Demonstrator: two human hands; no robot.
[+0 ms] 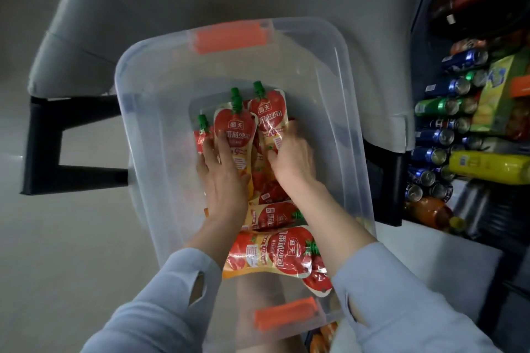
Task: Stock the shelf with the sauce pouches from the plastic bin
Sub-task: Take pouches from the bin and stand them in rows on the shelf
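Clear plastic bin (329,71), centre frame, two orange latches (229,37), holds at least seven sauce pouches (286,255). Left hand (226,178) lies flat, fingers straight, on one; right hand (292,160) curls fingers round another beside it.

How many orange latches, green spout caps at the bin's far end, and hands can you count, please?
Orange latches: 2
Green spout caps at the plastic bin's far end: 4
Hands on the sauce pouches, left hand and right hand: 2
Total: 8
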